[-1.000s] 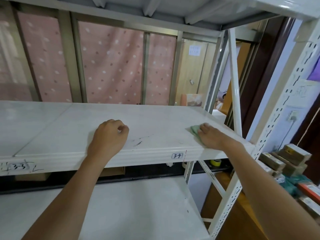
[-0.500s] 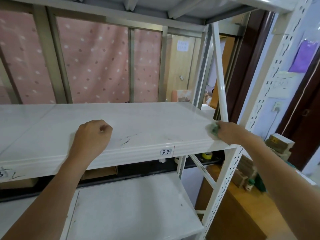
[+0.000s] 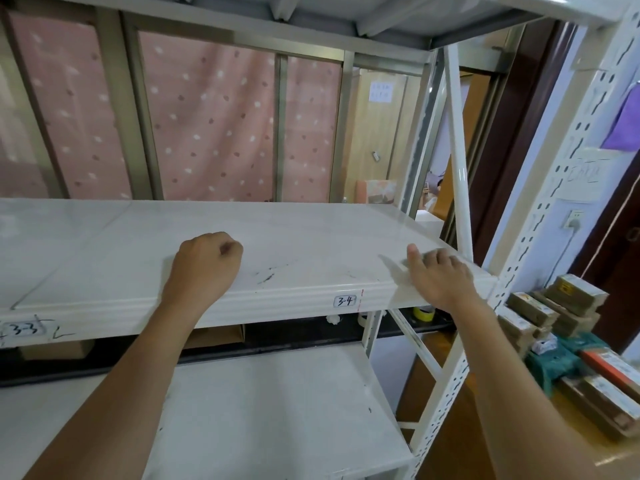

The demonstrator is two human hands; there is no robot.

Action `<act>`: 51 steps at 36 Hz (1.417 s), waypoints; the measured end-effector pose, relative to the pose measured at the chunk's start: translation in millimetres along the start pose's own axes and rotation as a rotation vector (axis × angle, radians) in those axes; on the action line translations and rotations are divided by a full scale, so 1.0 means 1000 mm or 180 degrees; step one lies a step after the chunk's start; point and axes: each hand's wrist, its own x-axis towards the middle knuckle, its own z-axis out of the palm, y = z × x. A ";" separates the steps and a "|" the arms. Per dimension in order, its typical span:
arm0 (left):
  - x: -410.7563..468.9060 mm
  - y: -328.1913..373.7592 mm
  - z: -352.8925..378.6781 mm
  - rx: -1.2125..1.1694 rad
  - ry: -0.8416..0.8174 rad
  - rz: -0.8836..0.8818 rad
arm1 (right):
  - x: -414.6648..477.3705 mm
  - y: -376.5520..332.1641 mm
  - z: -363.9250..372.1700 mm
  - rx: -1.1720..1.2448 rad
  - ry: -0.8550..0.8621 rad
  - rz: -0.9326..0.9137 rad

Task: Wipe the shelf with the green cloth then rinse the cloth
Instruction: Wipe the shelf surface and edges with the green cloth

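The white shelf (image 3: 311,237), labelled 3-4 on its front lip, runs across the middle of the view and has dark scuff marks near the front. My right hand (image 3: 441,277) lies flat near the shelf's front right corner, pressing on the green cloth (image 3: 394,270). The cloth looks pale and blurred, and only its left edge sticks out from under my palm. My left hand (image 3: 204,265) rests on the shelf as a closed fist left of the scuffs, with nothing in it.
A white slotted upright (image 3: 540,237) and a diagonal brace (image 3: 459,161) stand just right of my right hand. A lower shelf (image 3: 259,410) lies below. Several boxes (image 3: 554,313) are stacked at the right. Pink dotted curtains (image 3: 207,116) hang behind.
My right hand slid the cloth right to the shelf's corner, then came back a little to the left. My left fist stayed in place.
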 end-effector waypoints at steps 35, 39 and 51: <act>-0.005 -0.013 -0.025 -0.1773 0.0631 -0.0530 | -0.096 -0.216 0.022 0.0334 -0.1241 -0.1669; -0.008 -0.016 -0.032 -0.1723 0.0615 -0.0541 | -0.103 -0.197 0.005 0.0986 -0.1569 -0.1945; -0.010 0.001 -0.022 -0.1702 0.0757 -0.0378 | -0.110 -0.180 0.000 0.1378 -0.1448 -0.2831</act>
